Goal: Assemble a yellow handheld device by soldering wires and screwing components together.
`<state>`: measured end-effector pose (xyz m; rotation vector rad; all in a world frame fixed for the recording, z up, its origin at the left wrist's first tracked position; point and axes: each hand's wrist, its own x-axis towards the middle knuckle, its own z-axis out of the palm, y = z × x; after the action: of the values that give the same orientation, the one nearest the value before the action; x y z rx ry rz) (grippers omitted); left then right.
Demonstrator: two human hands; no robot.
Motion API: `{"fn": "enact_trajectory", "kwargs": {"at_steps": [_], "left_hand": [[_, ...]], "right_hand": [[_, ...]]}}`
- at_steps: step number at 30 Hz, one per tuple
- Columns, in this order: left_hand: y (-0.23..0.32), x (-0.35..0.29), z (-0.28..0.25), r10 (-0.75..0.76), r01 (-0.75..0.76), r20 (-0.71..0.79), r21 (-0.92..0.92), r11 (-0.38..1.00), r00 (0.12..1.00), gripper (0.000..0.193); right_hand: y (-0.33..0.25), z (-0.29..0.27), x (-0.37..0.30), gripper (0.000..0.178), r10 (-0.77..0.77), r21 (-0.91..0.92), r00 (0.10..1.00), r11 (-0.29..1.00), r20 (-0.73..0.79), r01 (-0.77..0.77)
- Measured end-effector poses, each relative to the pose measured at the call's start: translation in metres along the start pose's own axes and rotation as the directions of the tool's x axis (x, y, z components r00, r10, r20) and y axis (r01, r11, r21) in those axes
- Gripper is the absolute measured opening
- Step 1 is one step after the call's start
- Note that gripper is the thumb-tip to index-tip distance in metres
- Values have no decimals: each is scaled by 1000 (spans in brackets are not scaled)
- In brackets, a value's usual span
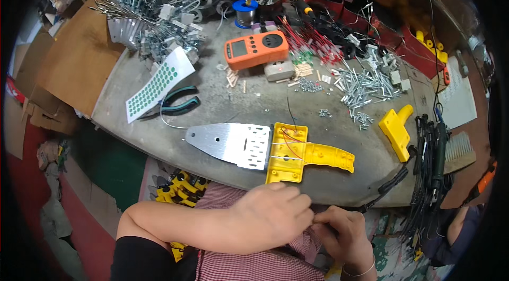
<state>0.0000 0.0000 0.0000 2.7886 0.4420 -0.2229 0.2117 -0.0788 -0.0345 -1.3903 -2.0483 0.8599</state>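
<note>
Below the table's front edge, over my lap, my left hand (275,215) and my right hand (342,230) meet with curled fingers. Whatever is pinched between them is too small or hidden to make out. A black power cord (391,181) runs over the table edge close to my right hand. Just beyond my left hand lies a yellow plastic handle shell (328,157), open side up, with thin red and white wires inside. A perforated metal plate (228,144) is joined to its left end. The matching yellow shell half (395,131) rests farther right.
An orange meter (257,49) stands mid-table behind loose screws (366,87) and red-wired parts. At left are teal-handled pliers (180,101) and a sheet of green stickers (154,87). Black cords and a soldering iron (439,148) hang at the right edge. A solder spool (245,14) sits behind.
</note>
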Motion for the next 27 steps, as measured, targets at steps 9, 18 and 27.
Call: {"fn": "enact_trajectory", "kwargs": {"at_steps": [9,18,27], "left_hand": [[-134,-21,0,-578,502,-500,-292,814,645,13],[-183,15,29,-539,675,-626,-27,737,564,11],[-61,1,12,-385,-51,-609,-574,817,694,12]], "right_hand": [[3,23,13,11,356,540,901,823,-248,-177],[7,27,35,11,363,641,889,760,-278,-110],[19,20,35,9,242,817,945,574,-220,43]]}}
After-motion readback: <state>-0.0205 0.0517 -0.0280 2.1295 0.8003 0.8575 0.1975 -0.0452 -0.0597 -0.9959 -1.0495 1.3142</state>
